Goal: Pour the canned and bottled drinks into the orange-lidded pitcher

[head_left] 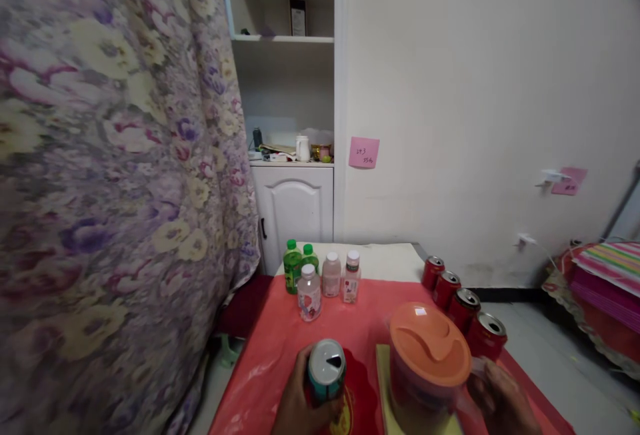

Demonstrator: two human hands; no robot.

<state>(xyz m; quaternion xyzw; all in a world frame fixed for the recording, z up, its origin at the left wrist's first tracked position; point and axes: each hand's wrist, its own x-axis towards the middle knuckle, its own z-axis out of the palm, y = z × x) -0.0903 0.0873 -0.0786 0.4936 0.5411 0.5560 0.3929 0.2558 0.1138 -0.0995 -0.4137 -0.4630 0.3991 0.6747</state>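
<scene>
My left hand (295, 398) is wrapped round a teal drink can (326, 372), held upright with its silver top opened. Just beyond and below the can is a red scalloped tray (361, 385) with a gold pattern, partly hidden. At the right, my right hand (503, 398) is closed on the clear side handle of a plastic pitcher (425, 395) with an orange lid (431, 348). The pitcher is slightly blurred and sits on or just above a yellow board (384, 382); I cannot tell which. Dark contents show faintly through its wall.
Several red cans (464, 308) line the table's right edge, beside the pitcher. Green bottles (292, 268) and clear bottles with white caps (309, 295) stand at the back left of the red tablecloth (260, 368). A floral curtain (125, 188) hangs at left.
</scene>
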